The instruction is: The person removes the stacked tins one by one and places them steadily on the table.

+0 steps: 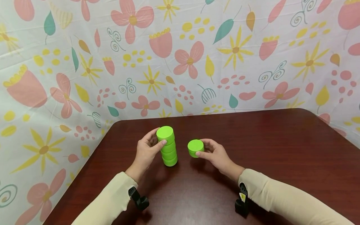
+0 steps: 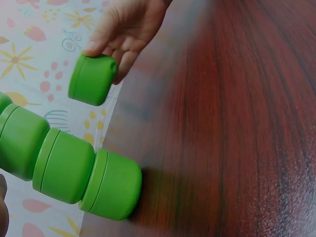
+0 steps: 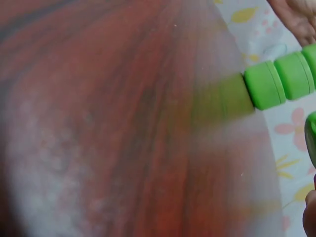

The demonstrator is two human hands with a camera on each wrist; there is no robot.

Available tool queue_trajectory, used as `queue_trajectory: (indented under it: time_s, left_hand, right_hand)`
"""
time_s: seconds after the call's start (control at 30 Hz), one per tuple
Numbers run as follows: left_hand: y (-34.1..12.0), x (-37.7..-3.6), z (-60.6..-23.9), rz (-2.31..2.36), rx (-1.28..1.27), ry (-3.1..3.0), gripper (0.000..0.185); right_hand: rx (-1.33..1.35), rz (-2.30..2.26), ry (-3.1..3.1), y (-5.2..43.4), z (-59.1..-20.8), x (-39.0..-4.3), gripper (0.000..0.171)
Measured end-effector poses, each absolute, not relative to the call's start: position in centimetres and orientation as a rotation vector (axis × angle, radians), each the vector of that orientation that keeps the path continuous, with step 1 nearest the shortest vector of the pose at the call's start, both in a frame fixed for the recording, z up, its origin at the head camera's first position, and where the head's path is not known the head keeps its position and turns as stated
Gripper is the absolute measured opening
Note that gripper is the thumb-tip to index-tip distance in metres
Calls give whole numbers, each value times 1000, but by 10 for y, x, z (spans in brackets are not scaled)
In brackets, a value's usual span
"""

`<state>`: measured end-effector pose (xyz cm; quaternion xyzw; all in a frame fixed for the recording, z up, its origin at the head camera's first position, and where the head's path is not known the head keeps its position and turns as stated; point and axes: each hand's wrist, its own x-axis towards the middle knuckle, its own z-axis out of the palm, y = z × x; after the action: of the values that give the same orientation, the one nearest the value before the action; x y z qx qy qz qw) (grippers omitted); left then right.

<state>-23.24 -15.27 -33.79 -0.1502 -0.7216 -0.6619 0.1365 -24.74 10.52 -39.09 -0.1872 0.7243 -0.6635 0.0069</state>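
A stack of several small round bright green lidded containers (image 1: 169, 153) stands upright on the dark red-brown table. My left hand (image 1: 144, 152) grips its upper part from the left, thumb across the front and fingers behind. To the right of the stack, my right hand (image 1: 218, 156) holds one more green container (image 1: 195, 147) between thumb and fingers, raised over the table. In the left wrist view, this held container (image 2: 94, 79) appears apart from the stack (image 2: 116, 187). The right wrist view catches the stack's lower containers (image 3: 265, 86) and only an edge of the held one (image 3: 311, 138).
The wood-grain table (image 1: 281, 150) extends far to the right and toward me. Behind and to the left hangs a white cloth (image 1: 180, 62) printed with flowers and leaves. A black wrist camera (image 1: 138, 199) sits on the left sleeve, another (image 1: 242, 201) on the right.
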Motion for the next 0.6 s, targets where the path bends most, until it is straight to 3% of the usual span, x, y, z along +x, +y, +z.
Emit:
queue_trajectory:
  time_s: [0.6]
  left_hand:
    - [-153, -234, -340, -1920, -469, -2059, 47]
  right_hand:
    - [-468, -1949, 2327, 113, -410, -257, 52]
